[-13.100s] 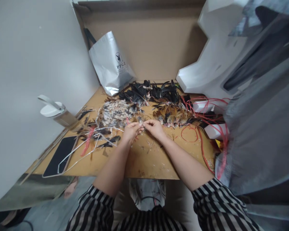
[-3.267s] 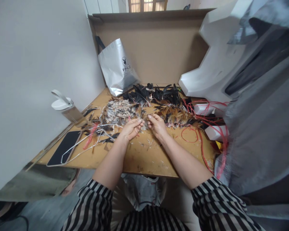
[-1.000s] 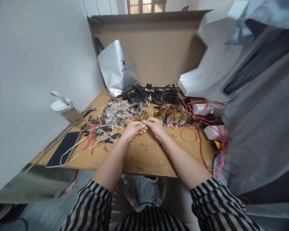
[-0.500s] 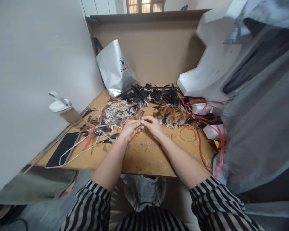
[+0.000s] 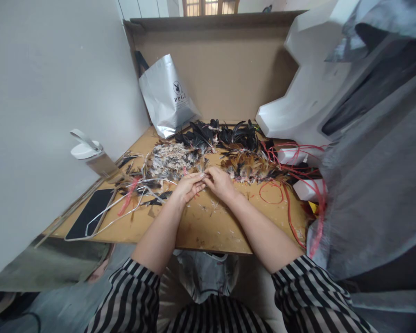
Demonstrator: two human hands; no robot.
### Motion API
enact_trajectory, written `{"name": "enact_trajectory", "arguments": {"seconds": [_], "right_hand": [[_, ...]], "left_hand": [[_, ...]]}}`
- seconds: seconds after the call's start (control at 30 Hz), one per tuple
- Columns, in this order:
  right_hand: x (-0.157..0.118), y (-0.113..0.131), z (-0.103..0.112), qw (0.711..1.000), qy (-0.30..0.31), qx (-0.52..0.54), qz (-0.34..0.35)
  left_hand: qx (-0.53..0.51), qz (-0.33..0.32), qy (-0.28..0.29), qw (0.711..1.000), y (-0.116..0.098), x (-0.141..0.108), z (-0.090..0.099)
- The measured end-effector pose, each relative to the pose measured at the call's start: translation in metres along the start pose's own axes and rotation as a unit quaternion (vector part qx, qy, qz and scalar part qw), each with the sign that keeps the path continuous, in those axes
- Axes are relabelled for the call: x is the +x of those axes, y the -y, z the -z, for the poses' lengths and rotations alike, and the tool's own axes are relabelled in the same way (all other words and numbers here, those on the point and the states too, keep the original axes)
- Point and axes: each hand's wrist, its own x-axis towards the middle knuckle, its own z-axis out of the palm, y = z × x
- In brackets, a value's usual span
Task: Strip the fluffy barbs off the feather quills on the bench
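Observation:
My left hand (image 5: 189, 186) and my right hand (image 5: 219, 181) meet fingertip to fingertip over the middle of the wooden table (image 5: 208, 233). Both are closed in a pinch. Small brown feathers (image 5: 201, 165) poke out just beyond the fingertips; their lower ends are hidden by the fingers. Left of the hands lies a heap of pale, fluffy grey-white feathers (image 5: 171, 159). A row of brown feather bunches (image 5: 251, 166) is on the right, and black feather bunches (image 5: 237, 135) lie behind.
Red string (image 5: 287, 208) trails along the right side near white blocks (image 5: 307, 190). On the left are a phone (image 5: 90, 215), white strips (image 5: 107, 219) and a lidded cup (image 5: 93, 155). A silver bag (image 5: 164, 99) leans on the cardboard back (image 5: 225, 74). Grey cloth (image 5: 377, 185) hangs right.
My right hand's fingers have curled in more and its wrist has turned slightly. My left hand stays nearly where it was. The view has shifted a little.

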Motion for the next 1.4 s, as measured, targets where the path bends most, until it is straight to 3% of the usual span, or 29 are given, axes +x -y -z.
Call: {"name": "enact_trajectory", "arguments": {"seconds": [0.27,0.5,0.77,1.0,1.2,1.4], "right_hand": [[0.005,-0.004,0.011,0.999,0.027,0.018,-0.031],[0.007,-0.019,0.041,0.969,0.233,0.018,-0.079],[-0.007,-0.006,0.049,0.949,0.303,0.007,-0.091],[0.004,-0.004,0.044,0.961,0.257,-0.029,-0.104],[0.003,-0.012,0.032,0.950,0.293,0.008,-0.105],[0.000,-0.021,0.016,0.976,0.181,-0.007,-0.122]], "left_hand": [[0.028,-0.013,-0.017,0.999,-0.002,-0.002,-0.003],[-0.006,-0.065,-0.059,0.996,-0.005,0.005,0.009],[-0.041,-0.093,-0.078,0.992,-0.008,0.006,0.013],[-0.110,-0.172,-0.183,0.962,-0.017,0.012,0.031],[-0.136,-0.183,-0.230,0.946,-0.023,0.008,0.034],[-0.133,-0.204,-0.273,0.931,-0.026,0.008,0.040]]}}
